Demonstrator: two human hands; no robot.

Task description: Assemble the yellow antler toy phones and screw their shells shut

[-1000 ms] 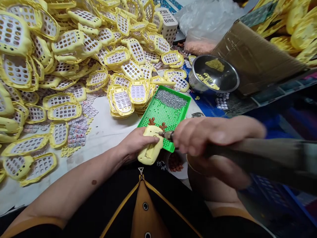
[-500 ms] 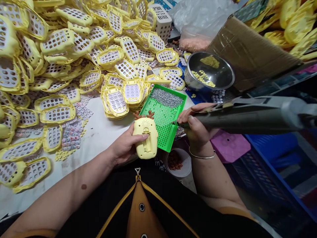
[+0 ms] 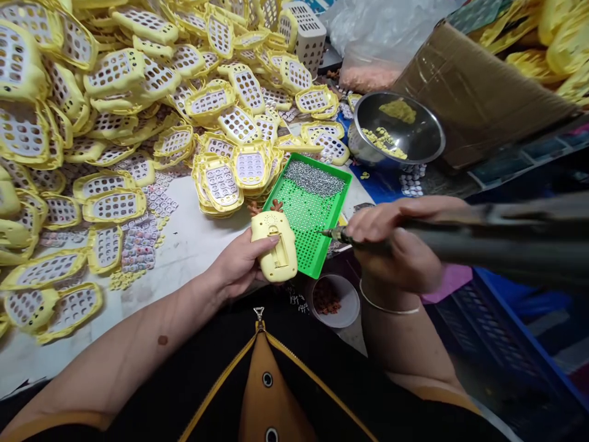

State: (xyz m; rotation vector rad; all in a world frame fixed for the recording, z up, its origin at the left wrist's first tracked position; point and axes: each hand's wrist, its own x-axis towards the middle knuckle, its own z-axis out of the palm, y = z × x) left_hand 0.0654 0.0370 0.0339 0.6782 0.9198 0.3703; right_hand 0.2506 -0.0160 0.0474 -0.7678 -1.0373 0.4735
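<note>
My left hand [image 3: 243, 261] is closed round a yellow toy phone [image 3: 288, 248], its thumb on the open battery compartment. The toy shows its back, with brown antlers [image 3: 267, 209] at the top and screw holes near the corners. In my right hand [image 3: 391, 239] is a dark electric screwdriver [image 3: 501, 236], held level with its thin bit pointing left. The bit's tip is over a green perforated tray [image 3: 317, 270], a short way right of the toy. Small silver screws [image 3: 313, 178] are heaped at the tray's far end.
Yellow toy shells with white keypads [image 3: 221, 178] are piled over the left and back. A steel bowl [image 3: 432, 144] with small yellow pieces stands behind the tray, beside a cardboard box [image 3: 478, 92]. A tub of brown pieces [image 3: 350, 304] is near my lap; a blue crate [image 3: 501, 331] is at right.
The toy phone has tilted in my left hand and shifted slightly up and right. My right hand and the screwdriver have moved right, with the driver lower. The camera view has shifted a little.
</note>
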